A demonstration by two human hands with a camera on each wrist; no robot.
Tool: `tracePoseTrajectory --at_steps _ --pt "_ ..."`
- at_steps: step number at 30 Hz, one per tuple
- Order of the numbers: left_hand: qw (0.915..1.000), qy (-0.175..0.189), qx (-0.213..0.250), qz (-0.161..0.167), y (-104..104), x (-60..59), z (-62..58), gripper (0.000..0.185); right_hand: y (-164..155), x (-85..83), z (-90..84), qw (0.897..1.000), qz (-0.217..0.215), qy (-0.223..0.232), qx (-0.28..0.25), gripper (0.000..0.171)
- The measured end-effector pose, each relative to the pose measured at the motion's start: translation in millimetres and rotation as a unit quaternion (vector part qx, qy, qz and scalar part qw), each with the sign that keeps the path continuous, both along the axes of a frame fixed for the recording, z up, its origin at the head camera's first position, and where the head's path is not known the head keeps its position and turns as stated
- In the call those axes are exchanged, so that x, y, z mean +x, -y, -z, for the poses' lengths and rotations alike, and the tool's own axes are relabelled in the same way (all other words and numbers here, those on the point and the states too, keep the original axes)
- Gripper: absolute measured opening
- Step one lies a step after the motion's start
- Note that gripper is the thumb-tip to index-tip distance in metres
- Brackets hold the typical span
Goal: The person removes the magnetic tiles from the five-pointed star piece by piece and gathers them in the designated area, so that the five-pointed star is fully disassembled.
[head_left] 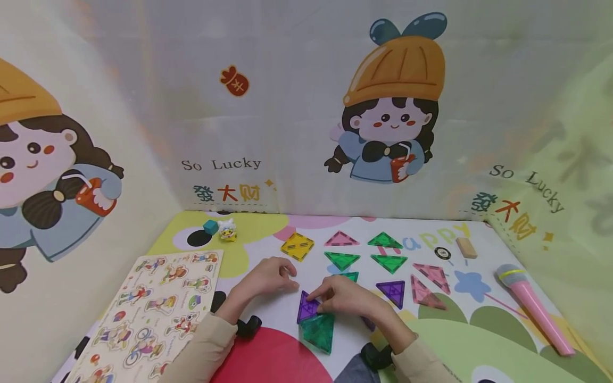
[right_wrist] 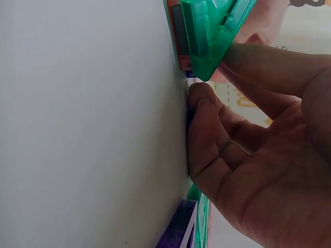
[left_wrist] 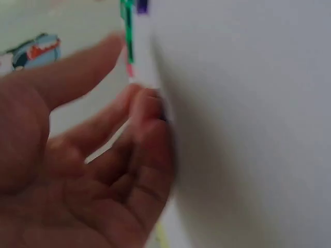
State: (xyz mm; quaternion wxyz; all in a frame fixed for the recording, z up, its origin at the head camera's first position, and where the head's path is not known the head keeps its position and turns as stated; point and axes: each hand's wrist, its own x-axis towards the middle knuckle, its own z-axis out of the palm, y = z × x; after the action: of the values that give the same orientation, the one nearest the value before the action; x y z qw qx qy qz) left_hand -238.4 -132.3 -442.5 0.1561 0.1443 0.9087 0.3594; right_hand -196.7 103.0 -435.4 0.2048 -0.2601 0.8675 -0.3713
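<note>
In the head view my right hand (head_left: 347, 297) reaches over a purple triangular magnetic tile (head_left: 305, 309), with index finger and thumb at its right side. Against the near end of that tile lies a green magnetic tile piece (head_left: 317, 334). The right wrist view shows my thumb beside the green tile (right_wrist: 209, 39), which sits over a reddish edge; my other fingers curl low at the white surface. My left hand (head_left: 269, 276) is to the left of the purple tile, its fingers loosely bent and holding nothing. Its fingertips stay apart from the tile.
Green triangles (head_left: 342, 260), pink triangles (head_left: 433, 277), another purple triangle (head_left: 392, 292) and a yellow square (head_left: 297, 246) lie beyond my hands. A wooden puzzle board (head_left: 158, 308) is at left, a pink microphone (head_left: 538, 314) at right. A figurine (head_left: 227, 230) and teal cube (head_left: 210, 227) stand at the back.
</note>
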Motion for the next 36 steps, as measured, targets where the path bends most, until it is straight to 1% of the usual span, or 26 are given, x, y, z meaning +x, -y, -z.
tracePoseTrajectory --at_steps 3,6,11,16,21,24,30,33,36 --pt "0.9979 -0.01 -0.022 0.061 -6.2 9.4 -2.8 0.035 -0.6 -0.2 0.1 1.0 0.0 -0.002 -0.001 0.025" --pt "0.9952 -0.015 -0.035 0.09 -11.0 16.5 -4.5 0.042 -1.5 -0.3 0.1 1.0 -0.001 0.001 -0.003 0.025" --pt "0.9933 -0.023 -0.042 0.105 -14.2 23.5 -7.4 0.048 -6.7 -1.6 -2.0 1.0 0.011 0.012 0.001 0.019" --pt "0.9909 -0.026 -0.057 0.119 -12.1 26.4 -6.6 0.053 -11.0 -1.9 -3.8 1.0 0.025 0.02 -0.002 0.013" --pt "0.9839 -0.043 -0.086 0.15 -9.9 29.7 -7.2 0.053 -12.0 -1.0 -4.9 1.0 0.014 0.016 0.0 0.011" --pt "0.9808 -0.053 -0.094 0.162 -9.9 31.5 -9.0 0.052 -13.4 -0.2 -6.5 1.0 0.008 0.017 0.004 0.011" --pt "0.9751 -0.082 -0.114 0.172 -11.6 36.0 -12.3 0.046 -12.4 2.6 -11.0 1.0 -0.006 0.015 0.019 0.01" --pt "0.9736 -0.085 -0.121 0.174 -14.4 39.4 -15.1 0.044 -10.0 4.2 -11.9 1.0 -0.005 0.014 0.028 0.01" --pt "0.9741 -0.082 -0.122 0.172 -16.8 42.3 -17.6 0.042 -8.0 6.1 -12.7 0.999 0.004 0.02 0.033 0.009"
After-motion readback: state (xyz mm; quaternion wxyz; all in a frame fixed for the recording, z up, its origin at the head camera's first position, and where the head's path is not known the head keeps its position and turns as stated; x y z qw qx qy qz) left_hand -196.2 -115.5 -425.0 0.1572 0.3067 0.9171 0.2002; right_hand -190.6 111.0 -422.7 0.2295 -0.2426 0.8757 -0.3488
